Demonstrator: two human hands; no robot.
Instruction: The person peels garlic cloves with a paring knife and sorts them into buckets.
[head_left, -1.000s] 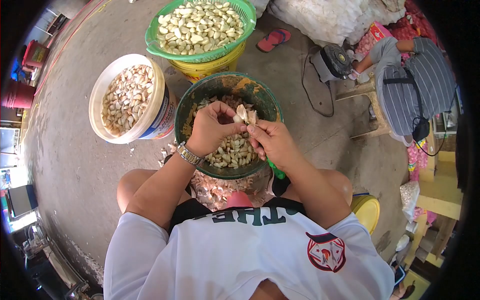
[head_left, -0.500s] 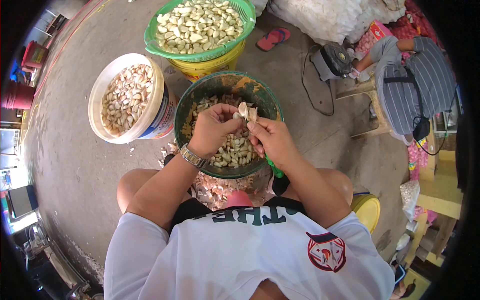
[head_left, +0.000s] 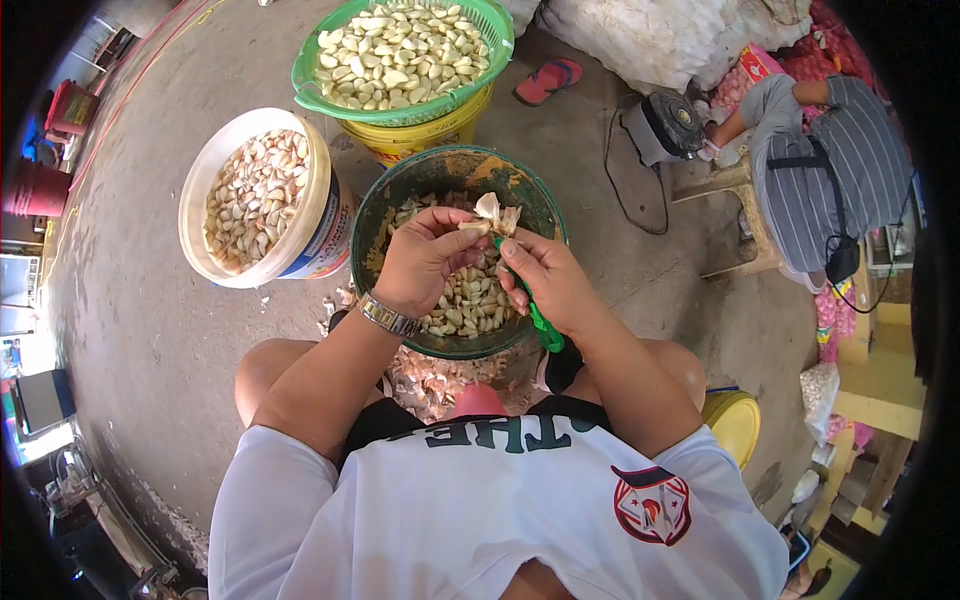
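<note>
Over a dark green tub with garlic cloves in it, both hands meet. My left hand, a metal watch on its wrist, pinches a pale garlic clove with papery skin at the fingertips. My right hand is closed around a green-handled tool, whose far end reaches up to the garlic. Pieces of loose garlic skin stand up between the fingertips of the two hands. The tool's tip is too small to make out.
A white bucket of unpeeled cloves stands left. Beyond the tub, a green basket of peeled cloves rests on a yellow bucket. A flip-flop, a stool and a seated person are at the right.
More of the green tool shows in my right hand, now angled up toward the garlic. The clove in my left hand has turned, and the skins between the hands have shifted slightly.
</note>
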